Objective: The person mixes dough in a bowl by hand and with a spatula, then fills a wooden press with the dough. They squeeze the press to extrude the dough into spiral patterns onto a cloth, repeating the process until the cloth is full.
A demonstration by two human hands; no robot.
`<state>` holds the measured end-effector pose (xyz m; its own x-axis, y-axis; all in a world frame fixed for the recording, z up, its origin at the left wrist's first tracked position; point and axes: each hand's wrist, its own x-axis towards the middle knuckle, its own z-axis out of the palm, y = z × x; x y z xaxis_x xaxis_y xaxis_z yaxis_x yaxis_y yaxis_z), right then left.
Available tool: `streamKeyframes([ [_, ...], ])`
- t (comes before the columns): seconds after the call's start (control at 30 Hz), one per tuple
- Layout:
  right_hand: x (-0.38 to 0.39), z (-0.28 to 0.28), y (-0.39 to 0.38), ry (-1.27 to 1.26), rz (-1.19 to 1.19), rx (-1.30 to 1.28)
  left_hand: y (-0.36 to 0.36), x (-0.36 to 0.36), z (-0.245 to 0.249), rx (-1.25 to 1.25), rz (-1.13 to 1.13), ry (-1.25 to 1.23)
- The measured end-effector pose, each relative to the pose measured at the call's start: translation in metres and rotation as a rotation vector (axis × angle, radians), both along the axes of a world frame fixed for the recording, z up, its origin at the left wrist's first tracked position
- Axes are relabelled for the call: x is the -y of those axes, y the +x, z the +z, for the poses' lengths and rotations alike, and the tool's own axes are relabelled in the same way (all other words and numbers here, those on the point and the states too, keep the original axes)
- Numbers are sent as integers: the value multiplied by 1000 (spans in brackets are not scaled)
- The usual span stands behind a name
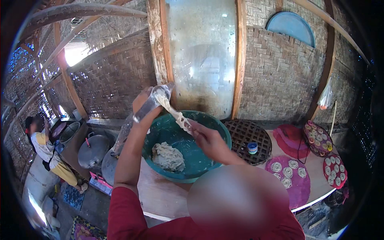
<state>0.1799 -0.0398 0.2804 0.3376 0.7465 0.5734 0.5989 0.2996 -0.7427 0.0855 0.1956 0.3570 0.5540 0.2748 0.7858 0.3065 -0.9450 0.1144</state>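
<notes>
My left hand point(142, 100) is raised above the left rim of a green basin point(226, 140), wrapped round a shiny, see-through plastic bag point(150, 106). Its long lower part trails down beside my left forearm. Pale, sticky dough point(162, 98) shows at the bag's upper end. My right hand point(208, 140), over the basin's right side, is closed on a dough-smeared utensil point(183, 121) whose far end reaches into the dough at the bag. The utensil's exact kind is hidden by the coating. A lump of pale dough point(168, 157) lies in the basin's left part.
Right of the basin, a dark woven tray point(244, 134) bears a small blue tub point(252, 148). Coiled dough rounds lie on a pink-purple mat point(296, 188) and a red mat point(331, 182). At left, another person point(42, 140) is near large pots point(96, 150).
</notes>
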Motion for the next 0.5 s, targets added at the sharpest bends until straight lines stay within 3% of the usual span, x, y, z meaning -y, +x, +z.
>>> streamKeyframes([
  [0.03,4,7,5,-108,105,-133,3,-9,-4,92,77,165],
  [0.07,10,18,15,-100,108,-129,6,-29,-9,96,79,173],
  [0.13,22,47,35,-543,258,-478,5,-66,-23,195,116,549],
  [0.17,19,60,37,-579,153,-222,-3,-46,-16,91,115,529],
  [0.2,11,60,39,-582,158,-226,-9,-24,-8,85,117,526],
  [0.27,-7,55,39,-136,-330,843,-15,9,1,-14,-15,553],
  [0.3,-4,67,20,-198,-399,1005,-12,9,-3,-8,-31,530],
  [0.33,-4,67,9,-200,-399,1002,-10,8,-3,-11,-33,529],
  [0.4,0,59,-8,-187,-494,1285,-10,4,-6,-189,-136,294],
  [0.5,20,58,-8,-231,-490,1360,-10,-19,-20,-178,-138,284],
])
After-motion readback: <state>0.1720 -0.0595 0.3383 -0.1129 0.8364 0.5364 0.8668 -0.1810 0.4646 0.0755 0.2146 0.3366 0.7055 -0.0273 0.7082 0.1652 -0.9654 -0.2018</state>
